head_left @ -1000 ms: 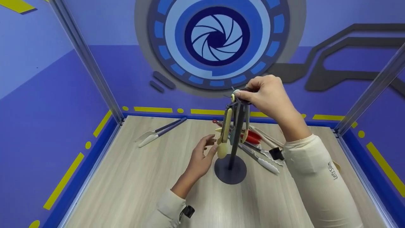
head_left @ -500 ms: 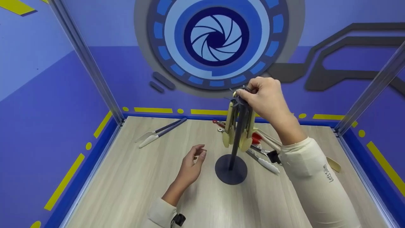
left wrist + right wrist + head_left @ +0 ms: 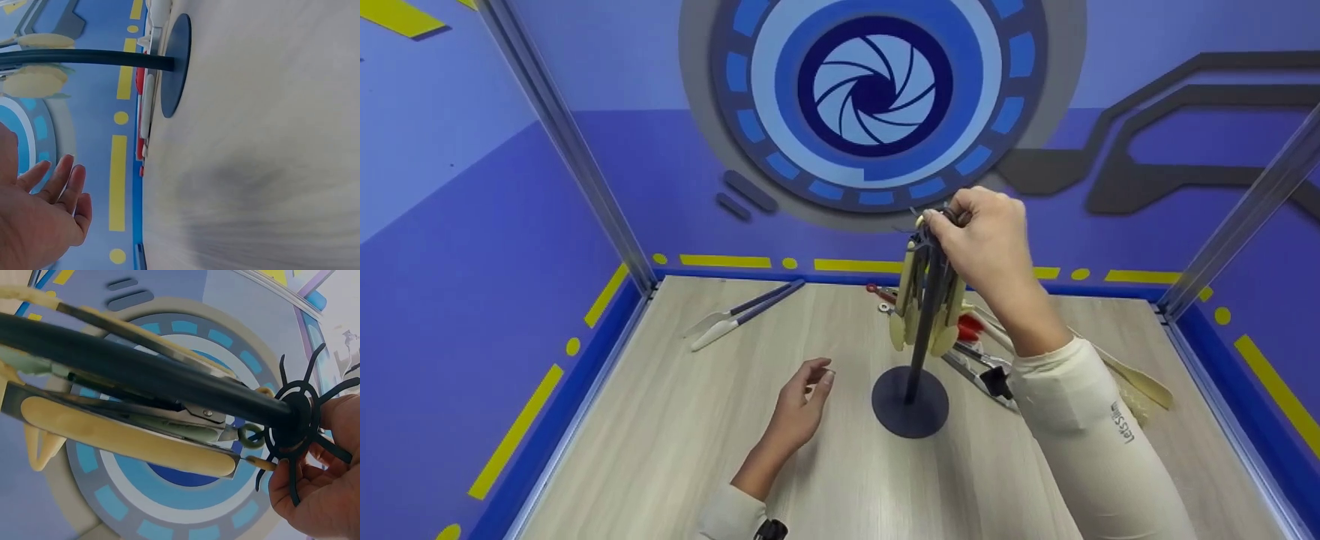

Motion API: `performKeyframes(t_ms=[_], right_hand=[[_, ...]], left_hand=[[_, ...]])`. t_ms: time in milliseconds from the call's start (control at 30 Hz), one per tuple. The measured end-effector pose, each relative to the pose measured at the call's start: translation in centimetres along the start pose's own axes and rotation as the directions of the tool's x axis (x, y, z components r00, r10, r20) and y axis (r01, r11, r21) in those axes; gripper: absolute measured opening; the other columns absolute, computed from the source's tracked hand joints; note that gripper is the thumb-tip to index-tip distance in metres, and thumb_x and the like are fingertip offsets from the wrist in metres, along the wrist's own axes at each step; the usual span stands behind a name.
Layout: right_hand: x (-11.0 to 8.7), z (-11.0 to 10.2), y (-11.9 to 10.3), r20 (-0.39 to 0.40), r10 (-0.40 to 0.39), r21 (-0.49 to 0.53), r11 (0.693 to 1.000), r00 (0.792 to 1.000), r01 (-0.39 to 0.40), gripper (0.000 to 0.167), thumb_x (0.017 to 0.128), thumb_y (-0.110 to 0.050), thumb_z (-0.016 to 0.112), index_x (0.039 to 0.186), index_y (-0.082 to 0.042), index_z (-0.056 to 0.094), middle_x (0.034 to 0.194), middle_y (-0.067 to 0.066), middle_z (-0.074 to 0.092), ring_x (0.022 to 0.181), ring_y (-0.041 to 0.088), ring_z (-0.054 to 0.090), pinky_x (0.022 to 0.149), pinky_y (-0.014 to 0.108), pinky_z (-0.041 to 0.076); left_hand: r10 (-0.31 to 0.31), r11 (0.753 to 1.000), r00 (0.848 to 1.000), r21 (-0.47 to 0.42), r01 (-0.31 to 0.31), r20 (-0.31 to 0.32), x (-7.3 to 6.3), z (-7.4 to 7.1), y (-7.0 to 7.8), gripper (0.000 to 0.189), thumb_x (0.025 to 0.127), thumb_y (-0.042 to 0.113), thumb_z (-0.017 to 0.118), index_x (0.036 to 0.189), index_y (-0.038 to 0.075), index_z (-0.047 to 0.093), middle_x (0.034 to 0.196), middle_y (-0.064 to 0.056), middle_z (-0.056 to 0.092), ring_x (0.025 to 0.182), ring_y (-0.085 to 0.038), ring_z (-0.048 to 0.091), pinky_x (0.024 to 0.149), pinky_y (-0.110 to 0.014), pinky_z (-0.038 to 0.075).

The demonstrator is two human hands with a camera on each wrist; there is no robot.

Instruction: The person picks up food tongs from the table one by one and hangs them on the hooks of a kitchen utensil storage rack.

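A black stand [image 3: 910,420] with a round base, a pole and a ring of curved hooks [image 3: 338,388] stands upright on the table. My right hand [image 3: 988,236] holds the hook ring at its top, thumb and fingers curled round the hooks. Several kitchen tongs hang around the pole. One pair of tongs [image 3: 124,436] has cream-yellow inlays on metal arms, and a green loop [image 3: 251,437] shows beside it. My left hand [image 3: 795,409] hovers left of the stand, apart from it, fingers loosely bent and holding nothing, as the left wrist view also shows.
Blue-handled tongs [image 3: 746,311] with pale tips lie at the back left of the table [image 3: 675,450]. Behind the stand, red-tipped tongs [image 3: 969,328] lie among several others, partly hidden by my right arm. Yellowish tongs [image 3: 1144,382] lie at the right. Blue walls surround the table.
The hook ring has turned with its hanging tongs, so cream-yellow ones now show on both sides of the pole. My left hand has moved away, down and to the left; my right hand still holds the top.
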State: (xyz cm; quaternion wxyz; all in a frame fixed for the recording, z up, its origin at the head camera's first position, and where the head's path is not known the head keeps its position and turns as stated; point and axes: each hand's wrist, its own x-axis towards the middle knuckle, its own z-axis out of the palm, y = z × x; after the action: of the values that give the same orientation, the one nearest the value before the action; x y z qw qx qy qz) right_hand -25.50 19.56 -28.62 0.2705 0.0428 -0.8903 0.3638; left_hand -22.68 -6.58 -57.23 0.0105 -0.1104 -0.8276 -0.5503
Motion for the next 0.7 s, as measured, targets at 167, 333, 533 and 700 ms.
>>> performKeyframes(t_ms=[167, 333, 533, 700], right_hand=[[-0.1, 0.2, 0.0, -0.020, -0.003, -0.002, 1.000, 1.000, 0.003, 0.033, 0.096, -0.017, 0.078, 0.071, 0.000, 0.065, 0.079, 0.014, 0.063, 0.081, 0.032, 0.058, 0.077, 0.037, 0.036], [-0.2, 0.2, 0.2, -0.032, -0.012, 0.011, 1.000, 0.999, 0.012, 0.034, 0.095, -0.016, 0.078, 0.070, 0.000, 0.062, 0.077, 0.012, 0.060, 0.079, 0.031, 0.055, 0.076, 0.036, 0.035], [-0.2, 0.2, 0.2, -0.016, 0.006, 0.015, 1.000, 1.000, -0.006, 0.033, 0.096, -0.017, 0.077, 0.071, -0.001, 0.063, 0.078, 0.010, 0.058, 0.080, 0.028, 0.053, 0.074, 0.035, 0.036], [-0.1, 0.1, 0.1, 0.006, 0.015, 0.017, 1.000, 1.000, -0.015, 0.033, 0.097, -0.018, 0.078, 0.072, -0.002, 0.063, 0.079, 0.008, 0.057, 0.079, 0.024, 0.053, 0.069, 0.035, 0.041]], left_hand=[[-0.027, 1.000, 1.000, 0.006, 0.027, 0.001, -0.1, -0.2, -0.7, 0.043, 0.113, 0.045, 0.051, 0.146, 0.018, 0.059, 0.135, -0.007, 0.070, 0.127, -0.026, 0.063, 0.108, -0.055, 0.050], [-0.029, 1.000, 1.000, 0.009, 0.029, 0.009, 0.2, -0.5, -1.1, 0.042, 0.113, 0.041, 0.053, 0.146, 0.016, 0.059, 0.135, -0.010, 0.070, 0.127, -0.028, 0.063, 0.108, -0.059, 0.050], [-0.049, 0.998, 0.999, 0.044, 0.049, -0.006, 0.9, -0.9, -1.2, 0.043, 0.111, 0.036, 0.057, 0.147, 0.012, 0.057, 0.136, -0.012, 0.069, 0.132, -0.032, 0.062, 0.112, -0.065, 0.046], [-0.063, 0.987, 0.997, 0.149, 0.069, -0.042, 1.6, -1.3, -0.9, 0.044, 0.109, 0.028, 0.060, 0.146, 0.005, 0.056, 0.139, -0.019, 0.065, 0.135, -0.039, 0.058, 0.115, -0.062, 0.035]])
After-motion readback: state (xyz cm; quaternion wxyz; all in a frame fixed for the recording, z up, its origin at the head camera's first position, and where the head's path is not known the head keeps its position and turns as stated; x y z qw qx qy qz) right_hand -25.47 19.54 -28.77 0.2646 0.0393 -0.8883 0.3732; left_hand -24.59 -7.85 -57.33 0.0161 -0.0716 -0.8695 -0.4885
